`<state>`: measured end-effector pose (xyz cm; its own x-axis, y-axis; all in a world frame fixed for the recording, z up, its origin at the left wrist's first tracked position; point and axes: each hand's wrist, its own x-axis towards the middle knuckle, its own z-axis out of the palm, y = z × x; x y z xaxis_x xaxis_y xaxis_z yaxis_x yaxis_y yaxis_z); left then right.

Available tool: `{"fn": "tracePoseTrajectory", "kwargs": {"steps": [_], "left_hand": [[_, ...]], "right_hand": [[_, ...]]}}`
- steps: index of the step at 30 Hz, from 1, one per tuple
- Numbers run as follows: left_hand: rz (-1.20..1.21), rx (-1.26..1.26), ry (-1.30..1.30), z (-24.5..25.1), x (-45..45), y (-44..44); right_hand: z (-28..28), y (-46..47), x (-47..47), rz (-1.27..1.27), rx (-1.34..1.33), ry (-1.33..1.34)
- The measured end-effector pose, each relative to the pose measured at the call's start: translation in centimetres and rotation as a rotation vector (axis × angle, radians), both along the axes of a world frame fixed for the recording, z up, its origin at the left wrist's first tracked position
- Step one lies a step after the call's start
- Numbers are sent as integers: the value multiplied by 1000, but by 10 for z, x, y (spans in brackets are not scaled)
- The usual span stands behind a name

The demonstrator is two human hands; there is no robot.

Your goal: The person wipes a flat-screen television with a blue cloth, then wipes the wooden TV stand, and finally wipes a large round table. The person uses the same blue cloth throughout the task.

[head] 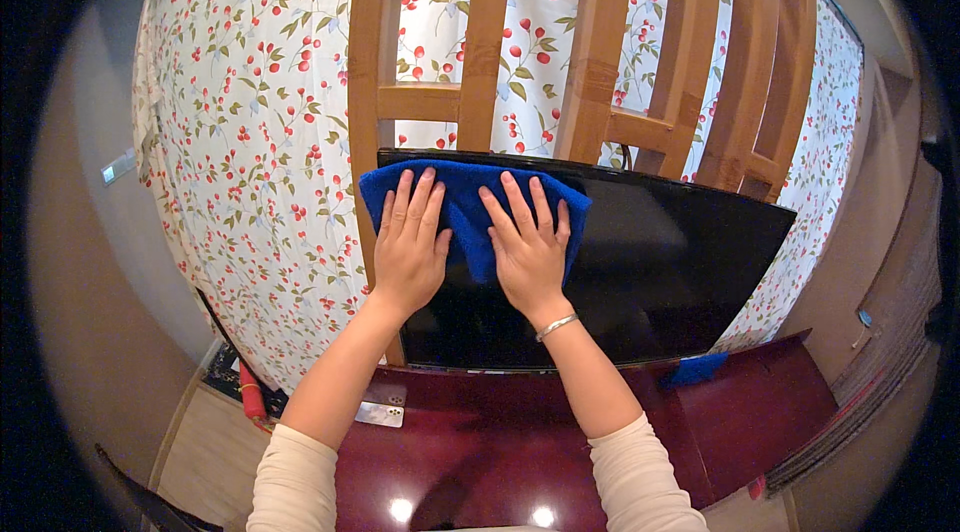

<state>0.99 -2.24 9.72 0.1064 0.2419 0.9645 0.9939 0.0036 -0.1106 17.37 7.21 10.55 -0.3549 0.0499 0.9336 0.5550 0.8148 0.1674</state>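
Both my hands press a blue cloth (pixel 469 220) flat against the upper left part of a black flat-screen television (pixel 660 262). My left hand (pixel 410 250) lies near the screen's left edge, palm to the cloth, fingers pointing up. To its right, my right hand (pixel 531 250) spreads its fingers over the cloth's right half, with a silver bangle on the wrist. The cloth reaches the top edge of the screen and overhangs its left corner. Part of the cloth is hidden beneath my palms.
The television stands on a glossy dark red cabinet (pixel 480 449). On the cabinet lie a phone (pixel 380 414) at left and a blue object (pixel 697 368) at right. Behind rise wooden slats (pixel 484 29) and a cherry-patterned curtain (pixel 255 104). A red object (pixel 253 393) stands at lower left.
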Motion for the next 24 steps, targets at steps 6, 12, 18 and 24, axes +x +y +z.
{"fn": "tracePoseTrajectory", "kwargs": {"steps": [6,12,18,24], "left_hand": [[9,43,-3,-15,4,16],[29,-100,149,-55,12,9],[-19,-103,84,-31,9,7],[65,4,18,-15,0,7]], "right_hand": [[-14,9,-5,26,14,7],[-61,23,25,-95,39,10],[-37,20,21,-37,-28,25],[-8,0,-6,54,-59,48]]}}
